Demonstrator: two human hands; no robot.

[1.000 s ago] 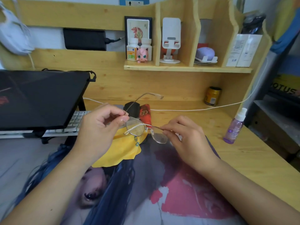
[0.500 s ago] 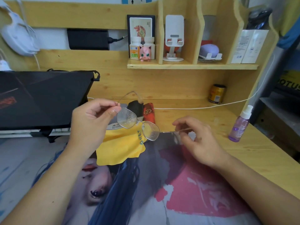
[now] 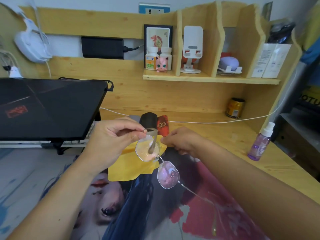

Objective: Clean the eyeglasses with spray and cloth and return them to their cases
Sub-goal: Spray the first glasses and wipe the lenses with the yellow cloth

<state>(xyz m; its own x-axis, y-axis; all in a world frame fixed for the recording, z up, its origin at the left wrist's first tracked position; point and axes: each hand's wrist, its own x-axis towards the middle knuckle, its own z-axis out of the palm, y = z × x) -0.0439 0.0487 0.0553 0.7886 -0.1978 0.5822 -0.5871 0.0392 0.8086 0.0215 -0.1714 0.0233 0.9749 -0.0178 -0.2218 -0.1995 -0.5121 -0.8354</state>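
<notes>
Yellow cloth (one), one eyeglasses, two cases.

Glasses hang over the mat, pinched at one corner by the left hand, the right hand just beside them. The cloth lies on the mat beneath. Two cases sit behind it. Laptop to the left, spray bottle at the bench's right, can behind, under the shelf.
</notes>
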